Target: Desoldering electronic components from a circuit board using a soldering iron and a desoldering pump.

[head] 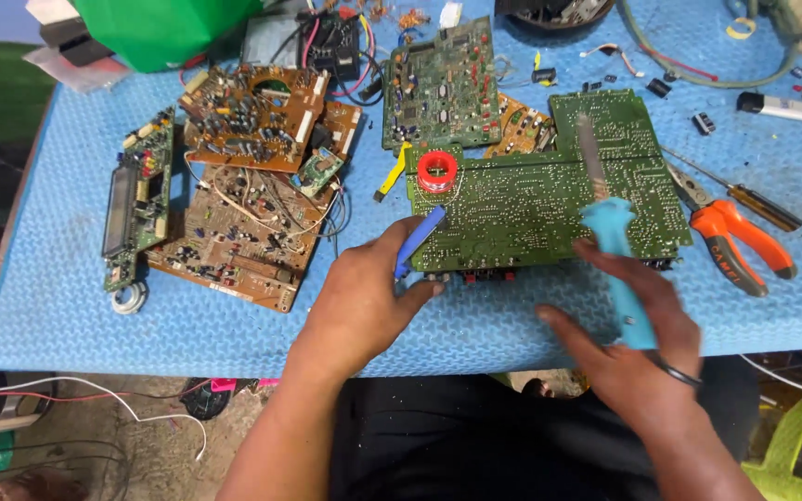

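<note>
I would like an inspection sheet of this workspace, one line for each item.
Surface: blue textured foam mat.
Job's things: large green circuit board; light-blue-handled soldering iron; blue plastic tool.
Clutter: brown circuit boards; orange-handled pliers; red solder spool.
Grippers: left hand holds the blue tool; right hand holds the iron.
Cables: white and red wires on the floor.
Surroundings: green bag.

Electronics repair workshop, circuit boards (252, 232), pliers (735, 241)
</note>
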